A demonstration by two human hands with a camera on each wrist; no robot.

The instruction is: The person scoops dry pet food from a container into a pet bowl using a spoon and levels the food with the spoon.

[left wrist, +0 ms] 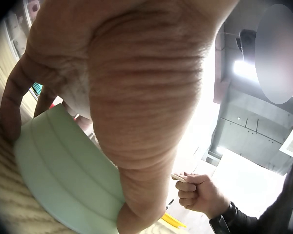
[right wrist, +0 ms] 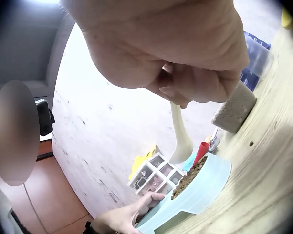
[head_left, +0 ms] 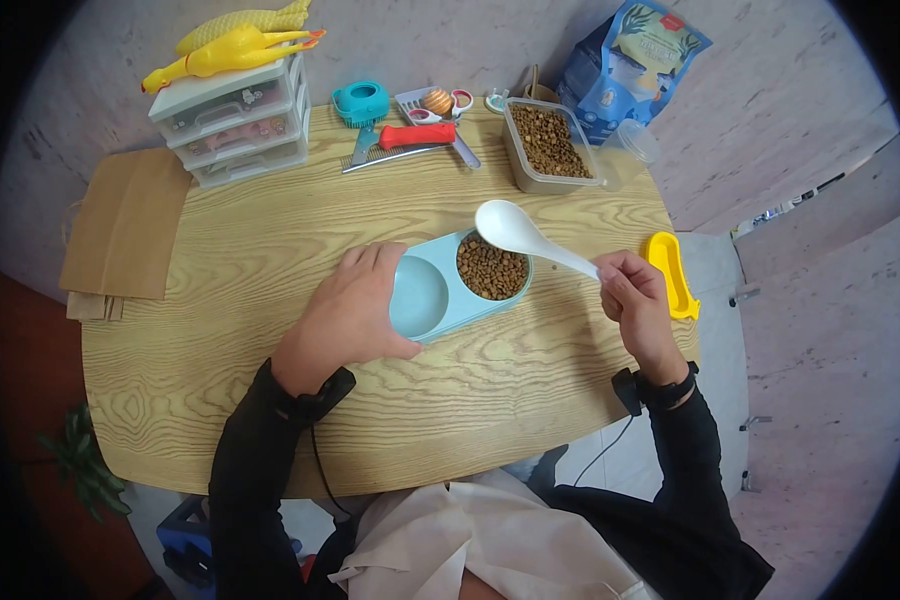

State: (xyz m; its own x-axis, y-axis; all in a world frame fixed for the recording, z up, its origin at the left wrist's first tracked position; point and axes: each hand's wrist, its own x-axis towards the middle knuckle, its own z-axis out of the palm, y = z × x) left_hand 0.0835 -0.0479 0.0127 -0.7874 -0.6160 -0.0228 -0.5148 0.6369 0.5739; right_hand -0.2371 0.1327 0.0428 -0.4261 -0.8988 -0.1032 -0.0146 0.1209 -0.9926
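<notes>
White spoon [head_left: 510, 228] pinched by the right hand [head_left: 634, 300] hangs over a pale blue double bowl [head_left: 460, 311], brown kibble [head_left: 492, 272] in one side and the left hand [head_left: 352, 308] gripping the other.

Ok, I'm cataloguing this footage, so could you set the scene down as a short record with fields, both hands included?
left hand: grips the light-blue plastic double bowl at its left end
right hand: holds the long white spoon by its handle
double bowl: left well empty, right well holding brown kibble
spoon: raised near the right well, no kibble visible in it
kibble supply: open clear rectangular plastic tub, farther back and to the right
table's right edge: yellow oblong dish
table's back: red-handled tool, blue printed pouch
</notes>
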